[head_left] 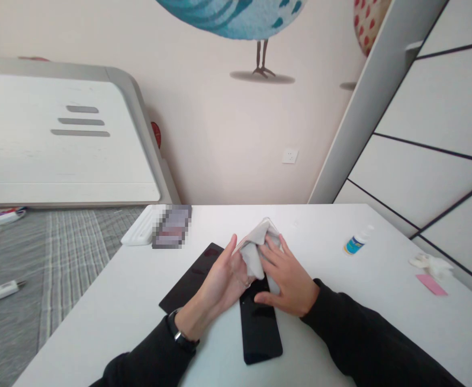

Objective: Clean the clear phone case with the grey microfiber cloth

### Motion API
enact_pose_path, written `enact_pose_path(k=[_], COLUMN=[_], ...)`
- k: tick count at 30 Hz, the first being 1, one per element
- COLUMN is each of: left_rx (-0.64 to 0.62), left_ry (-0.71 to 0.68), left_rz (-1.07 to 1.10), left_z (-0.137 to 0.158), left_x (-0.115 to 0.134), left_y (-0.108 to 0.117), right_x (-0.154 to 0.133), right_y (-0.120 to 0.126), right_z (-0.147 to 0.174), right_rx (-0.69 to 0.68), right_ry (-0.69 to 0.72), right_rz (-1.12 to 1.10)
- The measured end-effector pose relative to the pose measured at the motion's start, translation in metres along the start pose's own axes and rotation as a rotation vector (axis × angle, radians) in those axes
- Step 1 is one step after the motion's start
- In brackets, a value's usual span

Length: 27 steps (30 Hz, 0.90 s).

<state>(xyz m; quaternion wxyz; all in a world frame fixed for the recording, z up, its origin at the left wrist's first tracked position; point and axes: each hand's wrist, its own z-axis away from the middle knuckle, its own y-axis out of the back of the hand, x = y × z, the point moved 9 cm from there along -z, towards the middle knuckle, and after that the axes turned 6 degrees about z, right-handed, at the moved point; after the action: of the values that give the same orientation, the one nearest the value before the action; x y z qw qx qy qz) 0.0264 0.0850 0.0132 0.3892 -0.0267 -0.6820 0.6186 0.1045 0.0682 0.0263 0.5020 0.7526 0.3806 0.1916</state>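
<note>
My left hand [224,279] holds up a clear phone case [268,220], palm beneath it and thumb along its side; much of the case is covered. A light grey cloth [253,260] is bunched against the inside of the case. With its fingers pressing that cloth into the case, my right hand [287,275] works from the right. Below both hands a black smartphone [261,336] lies on the white table [320,333], its upper end hidden. A flat black rectangular piece [195,275] lies left of the phone, partly behind my left hand.
At the back left are a white tray-like item [141,226] and a pixelated rectangular thing [172,227]. A small bottle with a blue label [355,243] stands at the right. Crumpled white tissue [431,264] and a pink slip [431,285] lie near the right edge.
</note>
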Motion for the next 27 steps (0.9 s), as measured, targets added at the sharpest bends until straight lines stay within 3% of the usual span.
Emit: enact_pose_path(k=[2, 4, 9, 11, 13, 17, 19, 23, 27], left_rx=[0.033, 0.054, 0.049, 0.043, 0.055, 0.099, 0.107, 0.083, 0.049], left_ry=[0.004, 0.009, -0.010, -0.020, -0.038, -0.048, -0.041, -0.045, -0.032], left_rz=[0.010, 0.018, 0.032, 0.033, 0.030, 0.017, 0.013, 0.016, 0.027], left_z=[0.000, 0.000, -0.003, -0.003, -0.002, 0.001, 0.002, 0.000, -0.001], left_x=[0.000, 0.000, 0.002, 0.004, 0.005, 0.007, 0.006, 0.008, 0.010], left_y=[0.006, 0.009, 0.006, 0.003, 0.003, 0.009, 0.010, 0.007, 0.002], right_x=[-0.019, -0.023, 0.019, 0.025, 0.017, -0.022, -0.027, 0.001, 0.024], right_y=[-0.003, -0.003, 0.005, 0.004, 0.002, -0.002, 0.005, 0.026, 0.027], right_z=[0.000, 0.000, -0.001, 0.000, 0.000, 0.001, 0.001, 0.003, 0.005], right_rx=[-0.071, -0.103, -0.002, 0.024, 0.012, -0.075, -0.036, 0.185, 0.239], right_ry=[0.135, 0.159, -0.145, -0.184, -0.124, 0.171, 0.219, 0.040, -0.126], right_rz=[-0.061, -0.055, 0.132, 0.143, 0.092, -0.055, -0.061, 0.018, 0.087])
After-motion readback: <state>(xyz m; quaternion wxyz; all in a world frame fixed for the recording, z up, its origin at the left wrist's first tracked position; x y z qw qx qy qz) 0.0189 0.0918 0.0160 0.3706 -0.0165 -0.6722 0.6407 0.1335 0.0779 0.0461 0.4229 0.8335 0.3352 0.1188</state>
